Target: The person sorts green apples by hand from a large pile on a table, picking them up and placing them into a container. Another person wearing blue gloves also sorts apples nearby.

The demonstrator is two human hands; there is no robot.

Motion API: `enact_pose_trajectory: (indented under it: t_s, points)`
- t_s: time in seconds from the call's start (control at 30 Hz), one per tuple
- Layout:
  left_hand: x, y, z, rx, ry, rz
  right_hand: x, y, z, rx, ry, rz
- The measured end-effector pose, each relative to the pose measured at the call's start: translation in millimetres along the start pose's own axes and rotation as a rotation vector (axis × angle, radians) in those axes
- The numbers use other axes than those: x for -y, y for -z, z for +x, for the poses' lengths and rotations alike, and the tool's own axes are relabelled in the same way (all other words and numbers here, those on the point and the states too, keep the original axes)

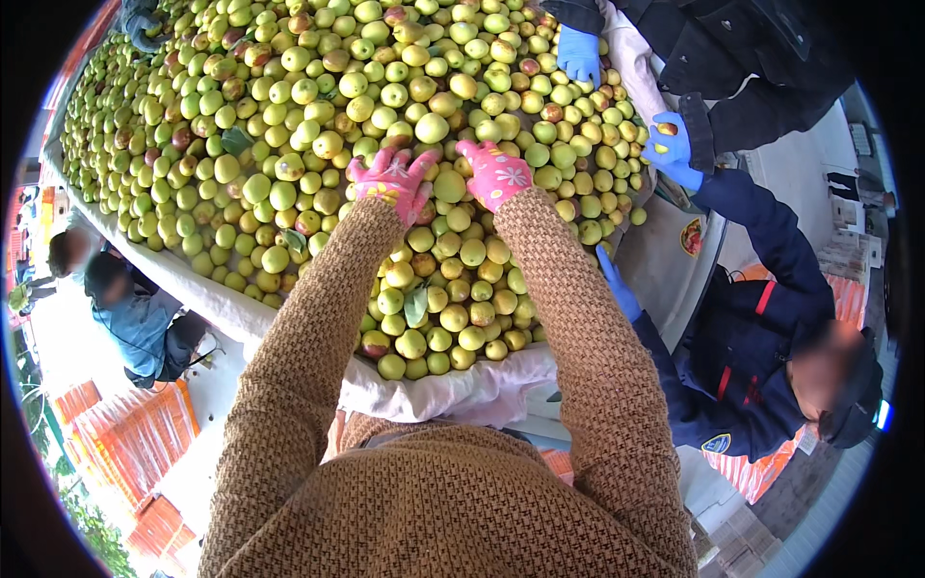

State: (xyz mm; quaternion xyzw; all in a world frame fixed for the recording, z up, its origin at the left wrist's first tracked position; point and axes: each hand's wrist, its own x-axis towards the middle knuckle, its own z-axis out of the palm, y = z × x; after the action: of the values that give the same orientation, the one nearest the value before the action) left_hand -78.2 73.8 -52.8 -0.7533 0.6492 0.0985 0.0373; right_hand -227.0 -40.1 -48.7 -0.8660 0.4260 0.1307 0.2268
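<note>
Green jujube fruits [282, 195], some with reddish-brown patches, fill a wide table lined with pale cloth [448, 386]. In a pink flowered glove, my left hand [395, 180] rests on the heap with its fingers spread, palm down. My right hand [500, 173], gloved alike, lies on the fruit just to the right, its fingers bent and partly hidden. A larger green fruit [451, 186] sits between the two hands. Whether either hand grips a fruit cannot be told. Green leaves [415, 305] lie among the fruit.
At the right, a co-worker's blue-gloved hand [672, 150] holds fruit; their other blue-gloved hand [618, 285] is at the table's edge. Another person's blue-gloved hand [579, 56] touches the heap. A metal chute [661, 253] adjoins the table. Orange wrapped stacks [137, 441] and people stand at the left.
</note>
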Motion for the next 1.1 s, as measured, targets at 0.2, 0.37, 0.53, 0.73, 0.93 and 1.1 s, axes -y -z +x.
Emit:
enact_pose_trajectory:
  t_s: [0.2, 0.37, 0.53, 0.73, 0.93, 1.1]
  points:
    - [-19.1, -9.7, -19.8, 0.033, -0.110, -0.007, -10.0, -4.7, -38.1, -0.099, 0.074, 0.197]
    - [-33.8, -25.4, -52.5, -0.077, -0.240, -0.219, -44.0, -37.4, -155.9, 0.020, 0.055, 1.436]
    - [-50.3, -27.0, -90.5, -0.075, -0.373, -0.035, -86.1, -96.8, -381.2, 0.394, -0.195, 1.931]
    - [-50.0, -29.6, -103.2, -0.150, -0.378, -0.198, -75.5, -163.8, -512.1, 0.394, -1.056, 1.695]
    - [-31.9, -24.9, -93.0, -0.171, -0.291, -0.212, -96.6, -156.6, -475.3, 0.474, -0.378, 0.785]
    - [-1.2, -35.9, -89.6, -0.109, -0.141, -0.194, -76.1, -10.4, -262.4, 0.019, -0.086, 0.814]
